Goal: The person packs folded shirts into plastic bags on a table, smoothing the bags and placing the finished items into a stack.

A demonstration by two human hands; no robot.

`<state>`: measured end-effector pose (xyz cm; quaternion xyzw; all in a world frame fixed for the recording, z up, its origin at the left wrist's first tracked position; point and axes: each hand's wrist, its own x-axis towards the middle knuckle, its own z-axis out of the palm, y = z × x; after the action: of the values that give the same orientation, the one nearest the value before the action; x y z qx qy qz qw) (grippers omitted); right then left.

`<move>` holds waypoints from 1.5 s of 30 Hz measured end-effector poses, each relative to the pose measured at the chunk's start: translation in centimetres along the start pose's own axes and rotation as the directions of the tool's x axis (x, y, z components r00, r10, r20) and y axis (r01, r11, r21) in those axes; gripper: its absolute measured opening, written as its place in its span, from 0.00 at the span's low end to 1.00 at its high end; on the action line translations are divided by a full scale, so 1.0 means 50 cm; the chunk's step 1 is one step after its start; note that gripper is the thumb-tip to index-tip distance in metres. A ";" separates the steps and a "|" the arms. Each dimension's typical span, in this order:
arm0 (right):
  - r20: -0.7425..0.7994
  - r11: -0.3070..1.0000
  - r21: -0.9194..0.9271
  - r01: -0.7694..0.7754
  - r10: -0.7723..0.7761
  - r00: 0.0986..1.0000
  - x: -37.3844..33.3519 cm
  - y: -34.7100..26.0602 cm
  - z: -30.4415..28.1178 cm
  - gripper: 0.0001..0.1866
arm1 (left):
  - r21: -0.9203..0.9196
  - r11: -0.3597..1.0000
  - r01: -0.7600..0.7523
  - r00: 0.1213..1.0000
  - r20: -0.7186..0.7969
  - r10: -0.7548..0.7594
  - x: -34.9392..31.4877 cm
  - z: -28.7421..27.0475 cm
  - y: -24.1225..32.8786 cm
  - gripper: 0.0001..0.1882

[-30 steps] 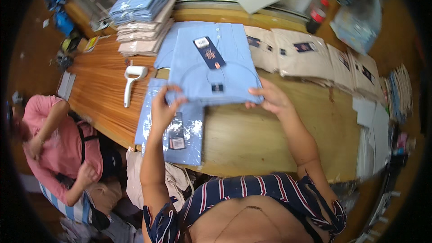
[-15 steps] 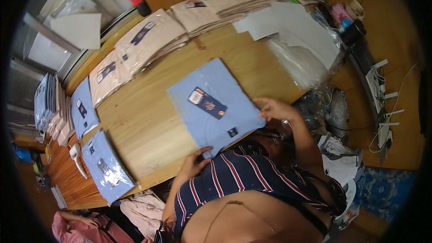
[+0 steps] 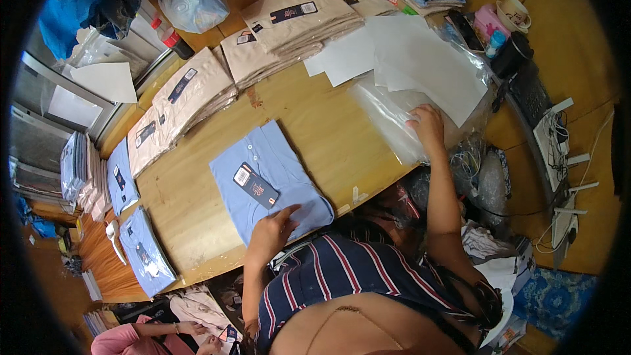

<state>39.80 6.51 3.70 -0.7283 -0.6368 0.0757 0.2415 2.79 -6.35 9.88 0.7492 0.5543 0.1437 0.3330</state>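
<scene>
A folded light blue shirt (image 3: pixel 263 171) lies flat on the wooden table in front of me, a dark hang tag (image 3: pixel 256 185) on its front. My left hand (image 3: pixel 273 229) rests on the shirt's near edge, fingers stretched out over the cloth. Out to the right, my right hand (image 3: pixel 427 123) is over a pile of clear plastic bags (image 3: pixel 388 118), its fingers apart and slightly bent at the bags' surface. White sheets (image 3: pixel 427 59) lie partly on these bags, just beyond that hand.
Stacks of bagged beige shirts (image 3: pixel 187 92) line the table's far edge. Bagged blue shirts (image 3: pixel 144 250) lie at the left, near a white spoon-shaped tool (image 3: pixel 115 242). A bottle (image 3: pixel 174 43) stands by the window. Another person in a pink sleeve (image 3: pixel 141 338) sits lower left.
My right hand has left the shirt's right edge and reached out to the plastic bags. My left hand has moved onto the shirt's near part. The view has shifted a little.
</scene>
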 end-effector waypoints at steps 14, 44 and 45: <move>0.013 0.995 0.026 0.094 -0.094 0.995 -0.037 -0.031 -0.029 0.14 | 0.487 0.851 -0.197 0.962 -0.072 0.264 0.145 0.094 -0.069 0.14; 0.085 0.326 0.945 0.040 -0.359 0.929 0.073 -0.353 -0.259 0.12 | -0.482 0.757 -0.441 0.869 -0.441 0.226 0.073 -0.079 0.016 0.32; 0.143 0.296 0.955 -0.014 -0.418 0.897 0.051 -0.412 -0.232 0.13 | -0.559 0.615 -0.556 0.820 -0.491 0.295 0.088 -0.095 0.048 0.41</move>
<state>26.73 7.50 23.55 -0.3344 -0.5938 0.5326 0.5020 3.30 -1.06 14.29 0.6463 0.3141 0.5433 0.4341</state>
